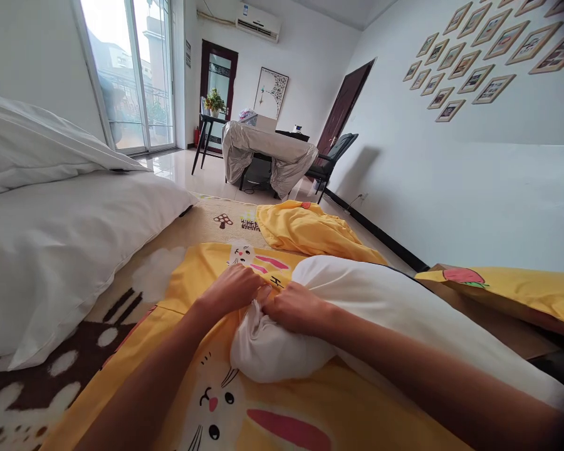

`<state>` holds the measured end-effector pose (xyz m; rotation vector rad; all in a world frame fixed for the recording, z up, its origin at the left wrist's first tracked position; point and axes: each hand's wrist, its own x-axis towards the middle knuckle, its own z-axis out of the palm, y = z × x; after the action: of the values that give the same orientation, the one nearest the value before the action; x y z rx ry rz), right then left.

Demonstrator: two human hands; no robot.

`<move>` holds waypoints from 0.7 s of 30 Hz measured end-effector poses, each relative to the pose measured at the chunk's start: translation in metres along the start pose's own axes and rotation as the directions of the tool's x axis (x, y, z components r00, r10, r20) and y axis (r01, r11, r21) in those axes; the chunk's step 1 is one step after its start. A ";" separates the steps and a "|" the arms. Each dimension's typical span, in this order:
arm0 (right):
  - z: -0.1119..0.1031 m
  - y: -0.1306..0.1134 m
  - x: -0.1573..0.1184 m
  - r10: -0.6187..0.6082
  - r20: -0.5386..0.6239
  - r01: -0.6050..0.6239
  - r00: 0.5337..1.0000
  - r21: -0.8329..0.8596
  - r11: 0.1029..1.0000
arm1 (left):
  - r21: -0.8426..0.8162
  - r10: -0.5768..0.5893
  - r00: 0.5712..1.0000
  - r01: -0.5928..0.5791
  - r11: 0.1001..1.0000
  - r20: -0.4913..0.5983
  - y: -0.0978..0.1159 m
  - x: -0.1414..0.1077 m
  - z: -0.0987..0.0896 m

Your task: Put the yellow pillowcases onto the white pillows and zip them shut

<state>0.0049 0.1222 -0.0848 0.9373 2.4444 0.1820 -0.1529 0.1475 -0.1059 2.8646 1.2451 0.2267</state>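
A white pillow (380, 294) lies on a yellow rabbit-print cloth (263, 401), stretching from the middle toward the lower right. My left hand (237, 288) is closed at the pillow's gathered end, its fingers bent around white and yellow fabric. Close beside it, my right hand (296, 307) is also closed, pinching the bunched white fabric. The knuckles of both hands nearly meet, and the fingertips are partly hidden. A twisted fold of white cloth hangs just below them.
Large white pillows (75, 232) fill the left side. A crumpled yellow cloth (310, 225) lies beyond my hands on the patterned beige blanket (216, 216). At right, a yellow pillowcase (526, 288) rests on a brown surface. Farther back stand a covered table (267, 138) and a dark chair (333, 156).
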 end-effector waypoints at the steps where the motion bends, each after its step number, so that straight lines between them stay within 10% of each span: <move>1: 0.002 0.001 0.003 0.002 -0.016 -0.002 1.000 0.013 1.000 | -0.012 -0.002 1.000 0.002 1.000 -0.013 0.002 0.001 -0.001; 14: 0.009 0.022 -0.001 0.105 -0.218 -0.095 0.970 0.054 0.994 | -0.005 -0.121 0.989 0.121 0.993 -0.090 0.034 -0.009 -0.008; 21: 0.012 0.028 -0.004 0.138 -0.259 -0.132 0.956 0.040 0.990 | 0.080 -0.171 0.979 0.163 0.983 0.114 0.060 -0.021 -0.034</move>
<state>0.0300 0.1400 -0.0856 1.1561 2.6256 0.3469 -0.1274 0.0894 -0.0713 2.7605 1.4877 0.0078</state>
